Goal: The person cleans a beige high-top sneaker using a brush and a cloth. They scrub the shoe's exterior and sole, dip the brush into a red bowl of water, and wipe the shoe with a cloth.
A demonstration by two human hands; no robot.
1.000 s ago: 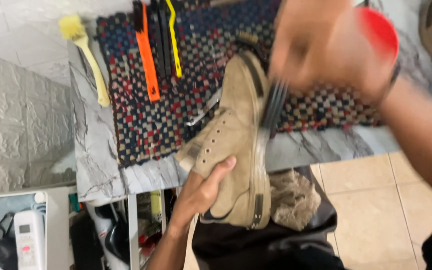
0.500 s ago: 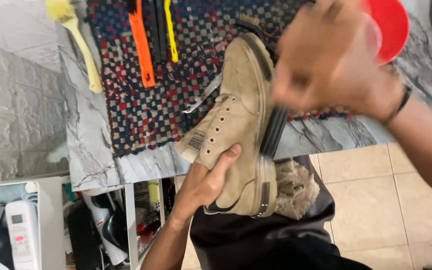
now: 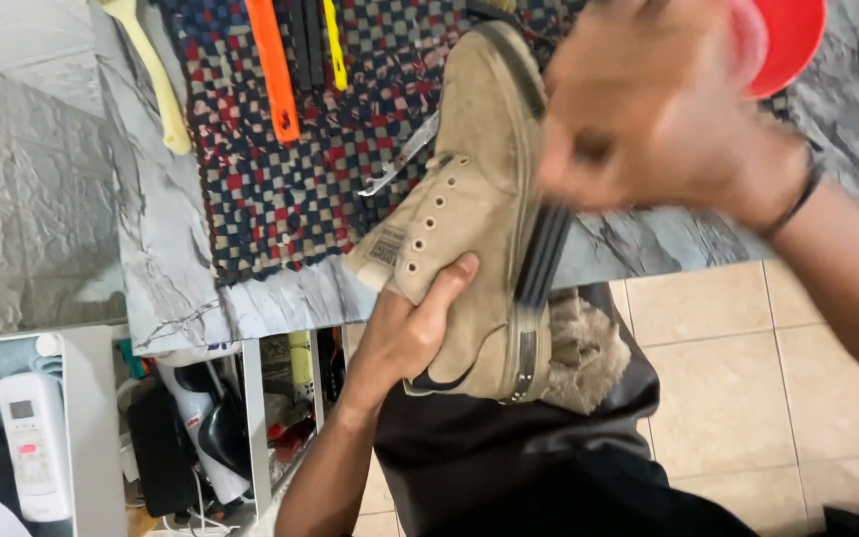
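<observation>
- Boot (image 3: 474,189) status: tan suede ankle boot w/ no laces in the eyelets, held up in the air over the worktop (image 3: 166,268) edge, sole side turned toward the right, toe pointing away.
- Progress, imo: looks mid-clean. Suede reads fairly even, no obvious big stains, but the shot is too soft to say which parts are finished. Laces out, so prep looks done; sole edge seems to be what's getting worked rn. Can't tell how much is left.
- Left hand (image 3: 405,333): comes up from below, palm cupping the ankle/heel part, thumb pressed flat on the suede side near the eyelets. Grip is closed around the boot, firm hold, forearm angled up from the lap.
- Right hand (image 3: 668,119): very blurred, sits above and right of the boot, wrist w/ a dark band. Fingers look curled around a dark brush-like tool (image 3: 541,261) whose end lies along the sole edge. Prob pinched shut on it, but the blur hides the fingertips.
- Other stuff: checkered woven mat (image 3: 280,189) on the worktop behind the boot, w/ an orange tool (image 3: 272,70), a thin yellow tool (image 3: 334,45) and dark ones lying on it, well apart from the boot. Pale yellow brush (image 3: 156,80) just off the mat's left side. Red round thing (image 3: 787,45) behind the right hand. Fuzzy beige cloth (image 3: 584,353) on the lap just under the boot heel.
</observation>
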